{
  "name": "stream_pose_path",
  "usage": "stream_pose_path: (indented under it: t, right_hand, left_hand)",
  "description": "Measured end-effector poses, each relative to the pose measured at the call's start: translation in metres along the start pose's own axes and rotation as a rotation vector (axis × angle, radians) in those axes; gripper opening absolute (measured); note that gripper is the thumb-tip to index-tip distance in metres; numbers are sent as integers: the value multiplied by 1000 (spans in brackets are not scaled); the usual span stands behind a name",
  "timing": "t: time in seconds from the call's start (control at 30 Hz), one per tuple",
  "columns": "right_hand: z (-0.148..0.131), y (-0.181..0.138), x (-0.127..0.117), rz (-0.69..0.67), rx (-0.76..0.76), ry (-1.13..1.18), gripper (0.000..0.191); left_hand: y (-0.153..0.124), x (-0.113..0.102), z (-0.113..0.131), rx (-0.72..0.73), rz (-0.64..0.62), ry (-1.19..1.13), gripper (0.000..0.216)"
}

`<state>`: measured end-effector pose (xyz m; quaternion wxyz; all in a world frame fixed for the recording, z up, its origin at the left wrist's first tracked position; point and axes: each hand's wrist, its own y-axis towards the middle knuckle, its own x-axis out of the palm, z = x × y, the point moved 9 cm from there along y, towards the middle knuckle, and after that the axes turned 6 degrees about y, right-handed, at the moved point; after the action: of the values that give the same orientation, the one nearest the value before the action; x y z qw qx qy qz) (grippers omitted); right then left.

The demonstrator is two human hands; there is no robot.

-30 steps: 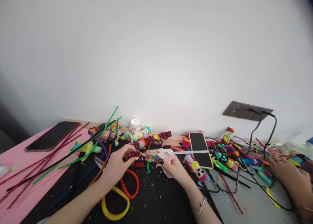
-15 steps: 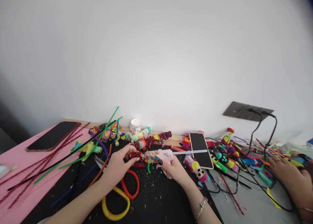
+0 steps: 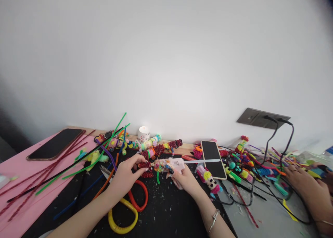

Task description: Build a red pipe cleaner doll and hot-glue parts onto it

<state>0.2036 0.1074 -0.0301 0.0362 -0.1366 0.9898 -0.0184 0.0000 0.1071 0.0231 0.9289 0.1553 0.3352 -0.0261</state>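
- Head view: reaching in from the lower left with the left hand (image 3: pixel 131 167), along a forearm slanting up and rightward.
- Pinching a dark red tinsel piece (image 3: pixel 144 165) between left thumb and fingers (image 3: pixel 139 157), above the black part of the counter (image 3: pixel 171 213).
- Reaching in from the lower right with the right hand (image 3: pixel 185 178), along a forearm slanting up and leftward, with a bracelet (image 3: pixel 213 220) near the wrist.
- Curling the right fingers around a pale glue gun (image 3: pixel 178 164), crusted with multicoloured fluff (image 3: pixel 161 166) at its front.
- Aiming that front leftward, just beside the tinsel piece; cannot tell touch from a narrow gap.
- Trailing a clear stick (image 3: pixel 201 161) from the gun's rear, across a phone (image 3: pixel 214 168).
- Below the left hand, scissors (image 3: pixel 135 215) with red and yellow handles; at far right, a co-worker's hand (image 3: pixel 304 186).
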Motion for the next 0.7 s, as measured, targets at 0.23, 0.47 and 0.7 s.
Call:
stream_pose_path:
  t: [0.23,0.47,0.7]
  right_hand:
    - [-2,1,-1,-4,-11,-7,40]
    - [5,4,-4,34,-1,1,39]
    - [-33,-4,-15,182,-225,-316,21]
  left_hand:
    - [0,2,0,16,-14,-8,9]
    - [0,3,1,1,-27,-37,10]
    - [0,1,-1,-31,-14,-129,13]
